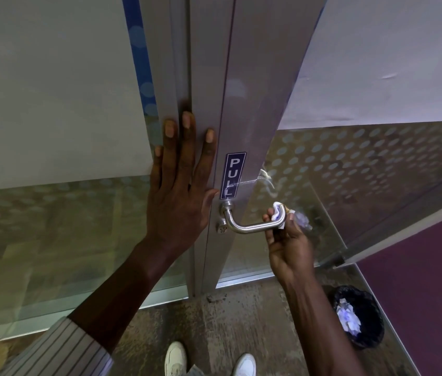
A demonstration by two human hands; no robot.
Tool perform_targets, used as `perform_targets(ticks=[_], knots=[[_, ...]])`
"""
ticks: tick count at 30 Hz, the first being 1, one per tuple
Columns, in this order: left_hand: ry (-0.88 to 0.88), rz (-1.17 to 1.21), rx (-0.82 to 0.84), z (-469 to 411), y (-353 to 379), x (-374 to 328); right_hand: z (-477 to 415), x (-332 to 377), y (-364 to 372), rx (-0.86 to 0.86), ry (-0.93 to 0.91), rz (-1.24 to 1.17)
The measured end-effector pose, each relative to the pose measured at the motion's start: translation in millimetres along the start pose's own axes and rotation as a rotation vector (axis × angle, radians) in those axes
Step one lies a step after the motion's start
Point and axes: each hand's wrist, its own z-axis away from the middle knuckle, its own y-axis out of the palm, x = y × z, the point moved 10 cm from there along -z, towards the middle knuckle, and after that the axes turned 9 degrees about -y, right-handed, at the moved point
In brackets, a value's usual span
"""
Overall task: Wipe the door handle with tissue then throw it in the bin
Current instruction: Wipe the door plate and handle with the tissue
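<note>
A steel lever door handle [244,226] juts from the grey metal door frame [244,104], just under a blue PULL sticker [232,175]. My right hand [287,242] is closed around the free end of the handle, with a white tissue [278,210] pressed between fingers and metal. My left hand [181,185] lies flat, fingers spread, against the frame left of the handle and holds nothing. A black-lined bin [361,316] with several crumpled white tissues in it stands on the floor at lower right.
Frosted, dotted glass panels [363,164] flank the door on both sides. The floor is mottled brown; a purple surface [431,280] lies at far right. My white shoes [176,358] show at the bottom edge.
</note>
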Motion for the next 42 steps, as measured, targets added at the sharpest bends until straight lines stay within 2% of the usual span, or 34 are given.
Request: perform_targets(ticks=[6, 16, 25, 30, 33, 38, 42], knots=[[0.0, 0.001, 0.006, -1.3, -0.5, 0.0, 21.9, -21.2, -1.4, 0.072, 0.06, -0.124], [0.004, 0.003, 0.01, -0.7, 1.1, 0.0, 54.2, -73.3, 17.1, 0.066, 0.147, -0.026], [-0.001, 0.001, -0.001, 0.3, 2.8, 0.5, 55.2, -74.1, 28.7, 0.074, 0.234, -0.048], [-0.007, 0.003, -0.003, 0.3, 2.7, 0.9, 59.2, -65.4, 13.4, 0.048, 0.261, 0.016], [-0.009, -0.003, 0.002, 0.0, 2.6, 0.7, 59.2, -50.2, -4.3, -0.032, 0.177, 0.045], [-0.002, 0.005, 0.016, -2.3, 4.8, -4.9, 49.7, -12.3, -34.7, -0.179, -0.104, 0.118], [-0.01, -0.011, 0.007, -2.6, -0.1, -0.5, 43.5, 14.9, -36.0, -0.23, -0.341, 0.367]])
